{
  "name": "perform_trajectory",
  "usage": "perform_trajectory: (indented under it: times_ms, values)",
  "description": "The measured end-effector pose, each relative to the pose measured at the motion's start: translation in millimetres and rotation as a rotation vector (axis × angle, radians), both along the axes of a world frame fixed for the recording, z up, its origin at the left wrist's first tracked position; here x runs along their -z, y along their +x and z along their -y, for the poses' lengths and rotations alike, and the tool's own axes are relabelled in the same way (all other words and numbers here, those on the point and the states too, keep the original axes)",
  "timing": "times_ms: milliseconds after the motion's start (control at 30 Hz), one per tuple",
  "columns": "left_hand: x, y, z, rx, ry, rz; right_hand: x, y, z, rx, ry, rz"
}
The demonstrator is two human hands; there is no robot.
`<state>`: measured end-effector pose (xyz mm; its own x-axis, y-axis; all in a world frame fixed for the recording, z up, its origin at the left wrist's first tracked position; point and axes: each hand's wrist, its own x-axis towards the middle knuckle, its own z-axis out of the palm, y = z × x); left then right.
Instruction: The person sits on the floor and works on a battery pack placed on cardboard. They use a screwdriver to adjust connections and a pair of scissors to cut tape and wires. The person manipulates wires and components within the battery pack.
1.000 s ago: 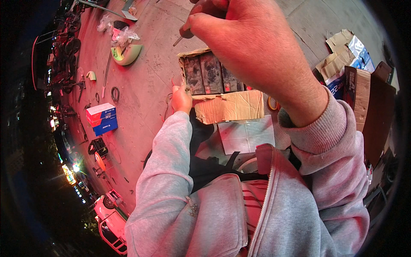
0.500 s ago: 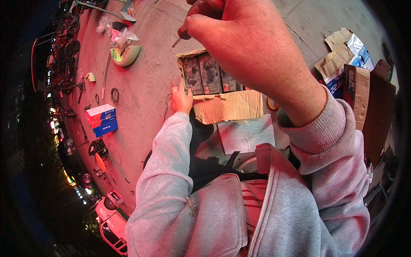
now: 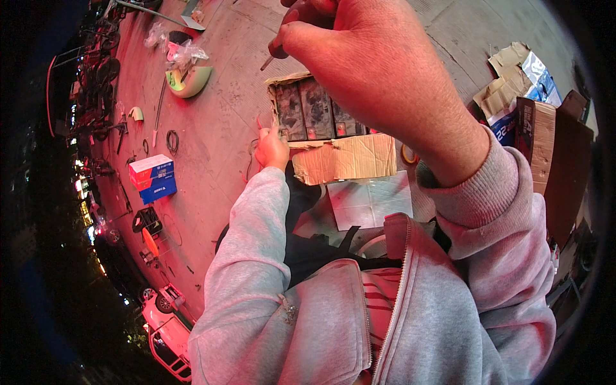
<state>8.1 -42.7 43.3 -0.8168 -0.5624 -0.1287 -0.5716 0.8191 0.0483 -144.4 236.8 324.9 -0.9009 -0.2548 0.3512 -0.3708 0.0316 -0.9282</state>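
Note:
My right hand (image 3: 359,58) is raised close to the camera, fingers closed around a thin metal rod (image 3: 267,62) whose tip pokes out to the left; the rest of it is hidden by the hand. Below is an open cardboard box (image 3: 346,157) with its near flap folded out. Dark, dirty battery-like blocks (image 3: 316,106) with red spots along the near side sit in it, partly covered by my right hand. My left hand (image 3: 274,153) is closed at the box's near left corner. A thin red piece (image 3: 259,122), perhaps a wire, sticks up beside its fingers; what they grip is unclear.
A red, white and blue carton (image 3: 153,178) stands on the ground at left. Farther off lies a pale green curved shell (image 3: 188,82) with plastic wrap. White sheet (image 3: 371,199) lies before the box, a yellow ring (image 3: 409,154) beside it. Opened cartons (image 3: 536,138) are at right.
Almost nothing differs. Both hands hold their places, with only a slight shift of the view.

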Motion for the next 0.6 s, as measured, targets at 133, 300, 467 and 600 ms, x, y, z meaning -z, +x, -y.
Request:
perform_trajectory:
  times_ms: [133, 300, 467, 600]
  values:
    - [-0.2, -2.5, -3.3, -0.053, -0.032, 0.032, 3.8, -2.0, 2.8, 0.01, -0.015, -0.018]
    - [0.8, -3.4, -4.8, -0.04, -0.063, 0.07, 8.4, -2.5, 0.9, -0.03, -0.029, -0.018]
    - [-1.4, -1.5, -2.4, 0.008, -0.004, 0.029, 9.4, -2.5, -0.4, -0.039, -0.03, -0.011]
    - [-5.2, -4.4, -4.0, -0.049, 0.004, 0.096, 10.6, -3.5, -1.1, -0.046, -0.03, -0.008]
